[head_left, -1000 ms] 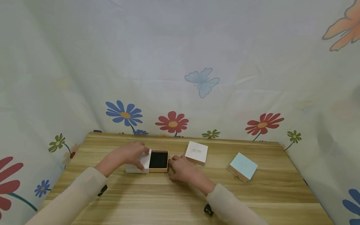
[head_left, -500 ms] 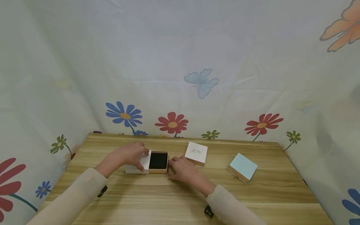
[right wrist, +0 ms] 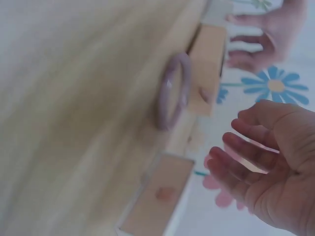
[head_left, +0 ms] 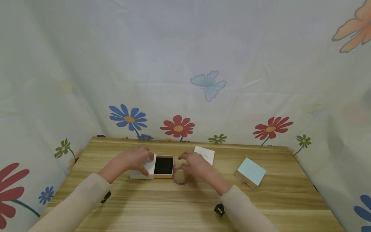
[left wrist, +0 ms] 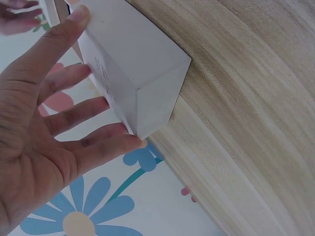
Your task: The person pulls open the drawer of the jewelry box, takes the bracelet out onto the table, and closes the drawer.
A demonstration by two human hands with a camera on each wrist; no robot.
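Observation:
My left hand (head_left: pixel 135 160) grips a white sliding box (left wrist: pixel 142 54), thumb on one side and fingers across the printed face. From the box's sleeve the tray (head_left: pixel 163 176) is partly pulled out to the right, showing a black pad (head_left: pixel 163 165) inside. A pale purple bangle (right wrist: pixel 164 101) lies on the table right at the tray's outer end. My right hand (head_left: pixel 198 164) is raised just right of the bangle, with fingers loosely bent and nothing held.
Behind my right hand stands a second white box (head_left: pixel 209 154), partly covered by it in the head view. Farther right on the wooden table (head_left: pixel 185 209) sits a light blue box (head_left: pixel 251 171). A flowered curtain (head_left: pixel 150 64) hangs behind the table.
My right hand has come away from the tray's end, lifting and shifting right, so the bangle shows. My left hand and the part-open box have stayed put.

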